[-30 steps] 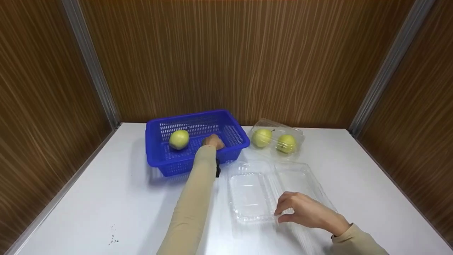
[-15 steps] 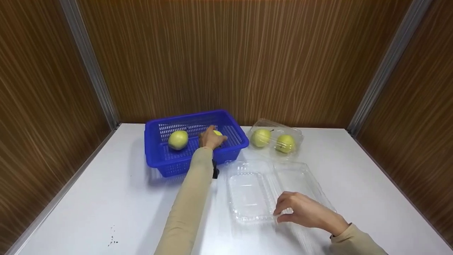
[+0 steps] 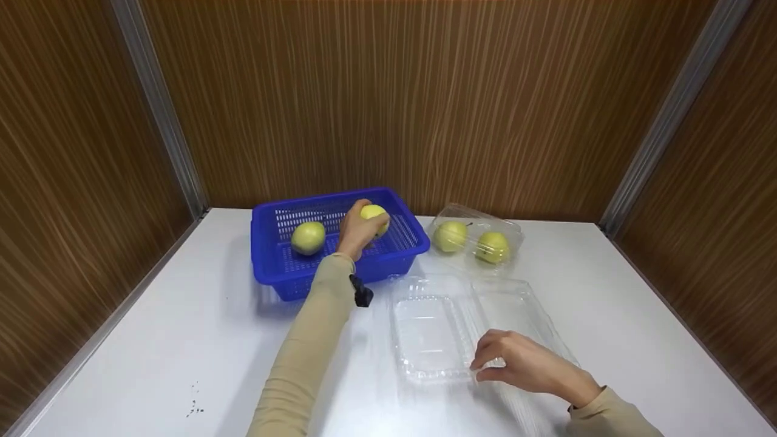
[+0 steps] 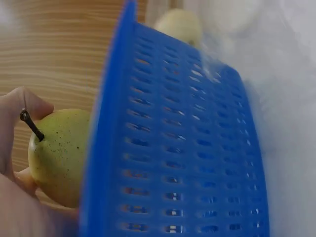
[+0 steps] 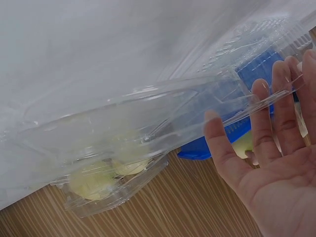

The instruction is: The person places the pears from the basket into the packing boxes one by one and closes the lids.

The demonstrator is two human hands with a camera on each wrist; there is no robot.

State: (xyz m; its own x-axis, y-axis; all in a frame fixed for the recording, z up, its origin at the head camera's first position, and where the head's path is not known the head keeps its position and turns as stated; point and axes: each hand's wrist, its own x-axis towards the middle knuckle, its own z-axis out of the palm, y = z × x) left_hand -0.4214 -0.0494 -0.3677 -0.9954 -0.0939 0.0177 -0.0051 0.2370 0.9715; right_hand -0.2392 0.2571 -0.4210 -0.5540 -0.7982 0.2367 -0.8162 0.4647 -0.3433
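My left hand (image 3: 357,230) grips a yellow-green pear (image 3: 377,213) over the right half of the blue plastic basket (image 3: 263,246). In the left wrist view, the pear's brown stem and speckled skin show beside the basket's rim, partly cut off by it. Another pear (image 3: 308,238) lies in the basket's left half. Near the front of the table, my right hand (image 3: 525,363) pinches the near edge of a clear clamshell box (image 3: 428,331), which lies unfolded flat. In the right wrist view, the box's thin edge runs across the fingers (image 5: 264,123).
Behind the unfolded box, a closed clear clamshell (image 3: 470,212) holds two pears (image 3: 450,236). Wood-grain panels (image 3: 388,109) wall the white table (image 3: 152,340) at the back and sides. Small dark specks mark its front left.
The left hand has risen from the basket's floor with a pear in its grasp, moving up and slightly back. The right hand and the unfolded box have stayed put.
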